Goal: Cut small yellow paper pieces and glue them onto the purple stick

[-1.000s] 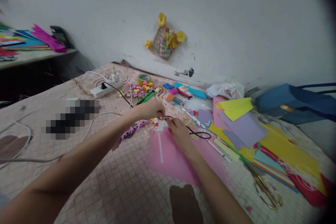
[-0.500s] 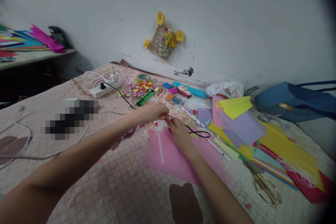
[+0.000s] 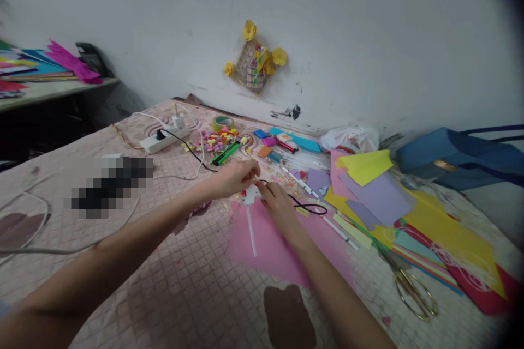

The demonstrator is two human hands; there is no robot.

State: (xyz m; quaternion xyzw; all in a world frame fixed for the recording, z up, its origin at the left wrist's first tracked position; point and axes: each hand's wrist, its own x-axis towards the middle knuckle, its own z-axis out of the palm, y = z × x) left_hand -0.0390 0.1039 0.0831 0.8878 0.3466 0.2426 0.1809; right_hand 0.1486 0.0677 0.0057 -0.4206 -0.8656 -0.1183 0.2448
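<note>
My left hand (image 3: 237,178) is closed in a pinch above a small white piece with red marks (image 3: 250,194). Whatever sits between its fingertips is too small or hidden to make out. My right hand (image 3: 279,203) bends its fingers together at the right edge of that white piece, close to the left fingertips; what it grips is hidden. A thin white stick (image 3: 251,232) runs from the white piece toward me, over a pink sheet (image 3: 241,245). A black cord (image 3: 315,209) loops just right of my right hand.
Left stands a white power strip (image 3: 164,140) with cords. Behind my hands lie a green cutter (image 3: 226,153), small colourful flower shapes (image 3: 213,140) and a tape roll (image 3: 223,122). Coloured paper (image 3: 376,196), gold-handled scissors (image 3: 413,292) and a blue bag (image 3: 446,158) are at right.
My left hand has shifted slightly left, its fingertips still near the right ones. The white stick's near end has swung a little to the right. My right hand is almost unmoved.
</note>
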